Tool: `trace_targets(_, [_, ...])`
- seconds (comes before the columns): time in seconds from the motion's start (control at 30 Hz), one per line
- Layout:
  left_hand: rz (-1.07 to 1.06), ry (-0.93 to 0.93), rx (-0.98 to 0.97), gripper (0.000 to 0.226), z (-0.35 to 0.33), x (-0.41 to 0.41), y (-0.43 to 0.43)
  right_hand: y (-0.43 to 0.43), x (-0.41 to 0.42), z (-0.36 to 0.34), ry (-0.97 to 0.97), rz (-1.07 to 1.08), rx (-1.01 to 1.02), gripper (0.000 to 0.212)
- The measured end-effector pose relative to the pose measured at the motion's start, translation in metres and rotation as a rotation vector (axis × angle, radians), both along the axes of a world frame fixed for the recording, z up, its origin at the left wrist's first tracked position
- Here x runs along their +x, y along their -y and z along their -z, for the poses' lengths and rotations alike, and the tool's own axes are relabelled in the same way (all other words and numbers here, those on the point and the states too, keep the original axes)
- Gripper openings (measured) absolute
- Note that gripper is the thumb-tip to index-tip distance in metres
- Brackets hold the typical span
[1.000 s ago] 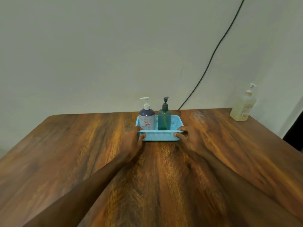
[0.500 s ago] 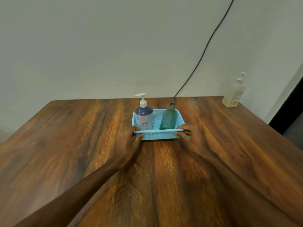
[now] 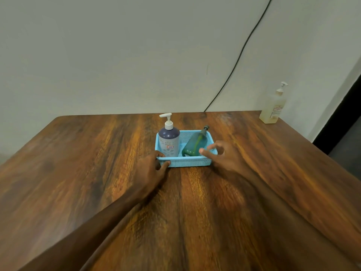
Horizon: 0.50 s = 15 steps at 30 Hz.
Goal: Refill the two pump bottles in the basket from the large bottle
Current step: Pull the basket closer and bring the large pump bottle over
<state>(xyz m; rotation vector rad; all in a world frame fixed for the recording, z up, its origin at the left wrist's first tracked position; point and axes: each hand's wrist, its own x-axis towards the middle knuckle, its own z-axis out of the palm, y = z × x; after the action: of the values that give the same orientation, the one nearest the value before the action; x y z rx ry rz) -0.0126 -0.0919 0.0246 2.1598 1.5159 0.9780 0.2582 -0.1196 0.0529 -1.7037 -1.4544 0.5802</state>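
Left hand [image 3: 151,166] grips basket [image 3: 187,162] rim; blurred right hand [image 3: 221,156] hovers open, empty.

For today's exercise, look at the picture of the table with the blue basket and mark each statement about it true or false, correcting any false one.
1. The green bottle stands upright in the basket. False: it leans over towards the far right corner.
2. The left hand grips the basket's near left corner. True.
3. The right hand is closed around the purple bottle. False: it is open, by the green bottle.
4. The large bottle stands at the table's far right corner. True.
5. The large bottle lies in the basket. False: it stands outside, far from it.
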Motion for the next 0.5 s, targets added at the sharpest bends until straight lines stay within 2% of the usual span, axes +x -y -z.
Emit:
trace_targets(0.07, [-0.008, 0.004, -0.002, 0.028, -0.001, -0.001, -0.001, -0.015, -0.004, -0.017, -0.006, 0.063, -0.054, 0.063])
trace_targets(0.2, [-0.009, -0.007, 0.01, 0.028, -0.001, 0.0, 0.0, -0.055, -0.021, -0.03, 0.167, 0.182, -0.161, 0.085])
trace_targets(0.27, [-0.008, -0.002, 0.0, 0.029, -0.002, 0.001, 0.001, -0.07, -0.028, -0.023, 0.206, 0.238, -0.243, 0.099])
trace_targets(0.3, [-0.003, 0.003, -0.004, 0.028, -0.001, 0.001, 0.002, -0.075, -0.032, -0.021, 0.222, 0.262, -0.276, 0.1])
trace_targets(0.4, [0.012, 0.017, -0.015, 0.027, -0.002, -0.001, 0.001, -0.08, -0.044, -0.029, 0.192, 0.322, -0.334, 0.084])
trace_targets(0.5, [0.012, 0.023, -0.021, 0.026, -0.003, -0.002, -0.001, -0.082, -0.045, -0.033, 0.122, 0.344, -0.279, 0.062])
